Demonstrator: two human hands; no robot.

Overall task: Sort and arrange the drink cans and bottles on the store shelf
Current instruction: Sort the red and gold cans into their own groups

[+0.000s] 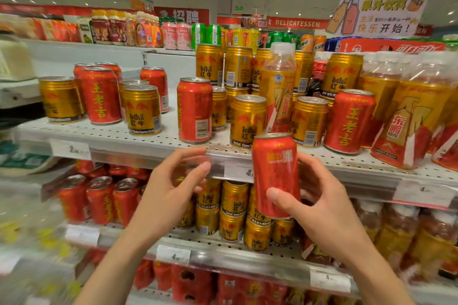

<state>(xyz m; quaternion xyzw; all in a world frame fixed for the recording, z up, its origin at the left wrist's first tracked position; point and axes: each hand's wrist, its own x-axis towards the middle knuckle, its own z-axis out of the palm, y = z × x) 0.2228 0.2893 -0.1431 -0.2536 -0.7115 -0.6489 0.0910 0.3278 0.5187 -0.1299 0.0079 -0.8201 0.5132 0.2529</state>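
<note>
Right hand (319, 208) holds a red can (275, 176) upright in front of the shelf edge (158, 153), thumb across the can's lower front, fingers (307, 166) curled round its far side. Left hand (173, 188) is beside it, apart from the can, fingers loosely spread and half curled, holding nothing. On the perforated shelf above: red cans and gold cans (247, 121) mixed, some gold ones stacked two high at the back. One clear-topped bottle (278, 86) stands among the cans; wrapped bottle packs (416, 116) sit at the right. Lower shelf carries red cans left, stacked gold cans centre.
</note>
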